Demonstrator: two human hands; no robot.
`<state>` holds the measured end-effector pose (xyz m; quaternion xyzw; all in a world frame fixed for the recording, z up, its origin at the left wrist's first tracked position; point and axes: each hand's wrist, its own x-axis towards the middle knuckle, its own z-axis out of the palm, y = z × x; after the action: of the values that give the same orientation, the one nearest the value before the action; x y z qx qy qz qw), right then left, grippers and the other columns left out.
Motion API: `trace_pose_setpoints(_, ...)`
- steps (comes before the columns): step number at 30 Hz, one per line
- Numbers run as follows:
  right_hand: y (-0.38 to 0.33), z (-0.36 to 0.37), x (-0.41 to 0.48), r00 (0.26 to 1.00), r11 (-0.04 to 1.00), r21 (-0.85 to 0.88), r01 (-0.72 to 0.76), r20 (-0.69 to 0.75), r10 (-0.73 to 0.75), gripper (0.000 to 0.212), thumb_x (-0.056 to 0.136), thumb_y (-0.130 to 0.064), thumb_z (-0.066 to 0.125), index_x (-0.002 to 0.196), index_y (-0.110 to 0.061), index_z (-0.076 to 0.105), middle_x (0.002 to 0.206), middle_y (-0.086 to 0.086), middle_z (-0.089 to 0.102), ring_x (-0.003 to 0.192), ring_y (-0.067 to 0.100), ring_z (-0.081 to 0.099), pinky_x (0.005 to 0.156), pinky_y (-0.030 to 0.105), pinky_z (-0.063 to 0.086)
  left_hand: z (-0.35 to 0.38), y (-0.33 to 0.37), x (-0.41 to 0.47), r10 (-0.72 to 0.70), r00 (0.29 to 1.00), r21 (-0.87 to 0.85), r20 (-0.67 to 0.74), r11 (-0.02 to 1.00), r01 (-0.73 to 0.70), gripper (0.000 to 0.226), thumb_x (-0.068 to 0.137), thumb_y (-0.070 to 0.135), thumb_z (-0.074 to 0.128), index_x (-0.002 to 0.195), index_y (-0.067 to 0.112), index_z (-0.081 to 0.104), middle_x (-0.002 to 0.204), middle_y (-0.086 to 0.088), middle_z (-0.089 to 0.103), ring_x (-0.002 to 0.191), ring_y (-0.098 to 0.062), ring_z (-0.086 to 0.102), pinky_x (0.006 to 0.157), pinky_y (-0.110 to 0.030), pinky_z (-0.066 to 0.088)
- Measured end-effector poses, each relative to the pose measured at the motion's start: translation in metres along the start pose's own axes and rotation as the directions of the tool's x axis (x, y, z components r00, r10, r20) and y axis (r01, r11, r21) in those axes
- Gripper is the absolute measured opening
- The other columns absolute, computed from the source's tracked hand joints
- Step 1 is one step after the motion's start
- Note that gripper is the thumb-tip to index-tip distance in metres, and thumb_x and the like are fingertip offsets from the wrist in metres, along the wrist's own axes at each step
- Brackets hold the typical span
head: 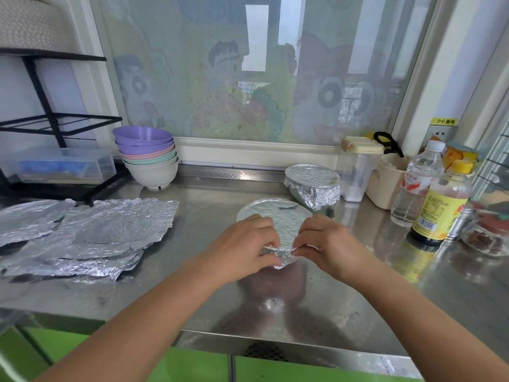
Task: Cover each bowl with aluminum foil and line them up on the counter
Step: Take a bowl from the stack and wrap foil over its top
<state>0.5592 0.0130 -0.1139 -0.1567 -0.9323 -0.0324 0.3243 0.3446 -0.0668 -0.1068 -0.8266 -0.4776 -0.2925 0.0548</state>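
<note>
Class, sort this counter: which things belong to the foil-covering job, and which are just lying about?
Job: left hand and right hand wrapping the near bowl; covered bowl; stack of bare bowls; foil sheets.
Lying about: water bottle; sauce bottle; beige tub; clear canister.

The left hand and right hand are bare, with 2 bare forearms behind them.

Daylit frosted window w/ cartoon stickers behind steel counter, white frame, black wire rack at left, green cabinet fronts below.
</note>
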Motion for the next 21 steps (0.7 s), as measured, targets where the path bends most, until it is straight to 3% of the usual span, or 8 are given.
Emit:
trace_pose_setpoints(2,-0.006,0.001,0.003,1.000,1.000,0.001,0.005,0.010,-0.005,0.009,0.082,-0.024,0.071,0.079,-0.016,0.073,0.079,-0.003,0.060,0.074,0.016,0.051,0.071,0.019,0.038,0.004,0.006,0.003,0.035,0.999,0.036,-0.021,0.999,-0.035,0.021,0.074,0.033,0.078,0.081,0.015,0.068,0.080,0.004,0.058,0.078,-0.017,0.054,0.066,-0.027,0.043)
trace_pose_setpoints(5,-0.009,0.001,0.002,0.999,1.000,0.011,0.015,0.029,-0.015,0.013,0.085,-0.028,0.069,0.083,-0.016,0.074,0.082,-0.002,0.060,0.075,0.018,0.053,0.070,0.024,0.042,0.004,0.007,0.005,0.027,0.999,0.027,-0.026,0.999,-0.027,0.016,0.073,0.024,0.079,0.073,0.014,0.066,0.075,0.004,0.058,0.075,-0.016,0.052,0.064,-0.028,0.044)
trace_pose_setpoints(9,0.003,-0.007,-0.005,1.000,0.998,0.062,-0.022,0.012,0.021,0.028,0.092,-0.037,0.059,0.090,-0.017,0.077,0.086,-0.001,0.062,0.078,0.019,0.056,0.072,0.028,0.046,-0.002,-0.001,0.003,-0.026,1.000,0.009,0.016,1.000,0.026,0.015,0.074,0.022,0.079,0.074,0.015,0.066,0.077,0.006,0.057,0.077,-0.006,0.042,0.064,-0.025,0.038)
trace_pose_setpoints(12,0.005,-0.007,-0.004,1.000,0.998,0.054,-0.011,0.025,0.010,0.030,0.092,-0.038,0.057,0.086,-0.017,0.078,0.085,-0.001,0.062,0.076,0.020,0.057,0.070,0.030,0.046,-0.004,-0.004,0.003,-0.043,0.998,-0.012,0.046,0.999,0.043,0.014,0.075,0.021,0.080,0.076,0.015,0.067,0.078,0.006,0.057,0.078,-0.006,0.043,0.067,-0.030,0.043)
trace_pose_setpoints(15,0.003,-0.006,-0.001,1.000,1.000,0.017,0.020,0.015,-0.021,0.027,0.091,-0.034,0.059,0.083,-0.015,0.076,0.082,-0.001,0.062,0.074,0.020,0.056,0.069,0.028,0.046,-0.004,-0.003,0.004,-0.064,0.996,-0.017,0.057,0.998,0.065,0.017,0.074,0.026,0.081,0.080,0.015,0.070,0.079,0.005,0.058,0.079,-0.010,0.049,0.069,-0.033,0.046)
trace_pose_setpoints(19,-0.006,-0.003,0.003,0.996,0.993,-0.077,0.086,-0.007,-0.087,0.025,0.093,-0.025,0.055,0.078,-0.011,0.069,0.079,0.002,0.058,0.071,0.023,0.050,0.067,0.027,0.040,0.001,0.001,0.007,-0.066,0.997,-0.011,0.028,0.998,0.066,0.035,0.078,0.050,0.071,0.084,0.015,0.071,0.080,0.005,0.056,0.081,-0.008,0.045,0.070,-0.026,0.040)
trace_pose_setpoints(21,-0.013,0.001,0.006,0.994,0.988,-0.114,0.104,-0.013,-0.106,0.026,0.093,-0.023,0.053,0.076,-0.010,0.067,0.078,0.003,0.056,0.069,0.023,0.048,0.067,0.030,0.039,0.003,0.003,0.009,-0.026,0.999,0.017,0.029,1.000,0.025,0.028,0.081,0.041,0.072,0.083,0.013,0.072,0.080,0.002,0.056,0.081,-0.006,0.040,0.070,-0.026,0.038)
